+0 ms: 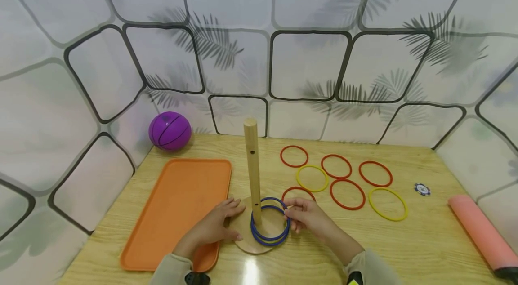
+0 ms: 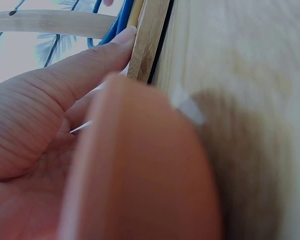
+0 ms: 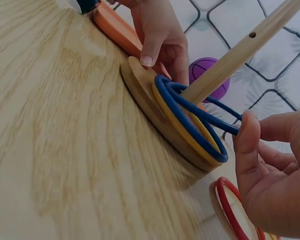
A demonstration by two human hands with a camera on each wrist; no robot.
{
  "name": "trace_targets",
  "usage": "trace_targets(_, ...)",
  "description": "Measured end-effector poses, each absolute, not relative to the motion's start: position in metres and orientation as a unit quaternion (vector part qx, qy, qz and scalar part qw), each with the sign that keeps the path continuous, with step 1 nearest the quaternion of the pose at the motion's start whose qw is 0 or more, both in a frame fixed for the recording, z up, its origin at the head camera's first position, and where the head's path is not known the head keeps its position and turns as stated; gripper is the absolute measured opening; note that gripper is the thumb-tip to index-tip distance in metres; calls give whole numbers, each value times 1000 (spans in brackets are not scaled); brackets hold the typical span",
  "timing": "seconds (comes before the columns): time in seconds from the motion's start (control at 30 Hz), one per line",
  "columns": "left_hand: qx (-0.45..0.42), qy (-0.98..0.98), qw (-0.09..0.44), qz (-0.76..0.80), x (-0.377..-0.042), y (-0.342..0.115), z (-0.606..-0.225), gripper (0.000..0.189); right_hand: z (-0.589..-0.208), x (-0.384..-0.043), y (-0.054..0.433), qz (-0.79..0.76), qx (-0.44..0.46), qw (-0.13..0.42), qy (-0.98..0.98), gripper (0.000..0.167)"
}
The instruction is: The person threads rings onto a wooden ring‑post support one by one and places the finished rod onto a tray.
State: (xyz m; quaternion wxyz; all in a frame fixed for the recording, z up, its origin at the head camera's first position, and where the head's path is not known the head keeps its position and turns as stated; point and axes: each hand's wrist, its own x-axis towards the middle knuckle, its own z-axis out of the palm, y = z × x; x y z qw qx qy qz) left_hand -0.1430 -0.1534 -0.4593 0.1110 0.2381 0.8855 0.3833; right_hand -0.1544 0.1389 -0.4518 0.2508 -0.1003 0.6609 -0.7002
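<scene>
- Pale wood-grain table (image 1: 323,253).
- Right hand (image 1: 303,215) pinches upper blue ring (image 3: 210,119), tilted around peg (image 1: 252,168).
- Left hand (image 1: 214,226) spread, touching base (image 1: 247,243).
- Ring looks light, fairly stiff; best pinched at rim.

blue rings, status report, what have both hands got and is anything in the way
Right hand pinching top blue ring, tilted, around post. Left hand touching base. Underneath: second blue ring, yellow ring.
</scene>
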Motion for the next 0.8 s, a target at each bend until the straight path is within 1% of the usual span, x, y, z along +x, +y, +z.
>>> trace_targets(0.27,240,886,110,380,-144,-153,-460,74,-463,-153,146,-686,-96,241,680,35)
trace_targets(0.6,237,886,113,381,-144,-153,-458,75,-466,-149,167,-689,-70,225,685,42)
trace_targets(0.8,239,888,109,377,-143,-153,-459,75,-463,-146,180,-698,-81,227,674,40)
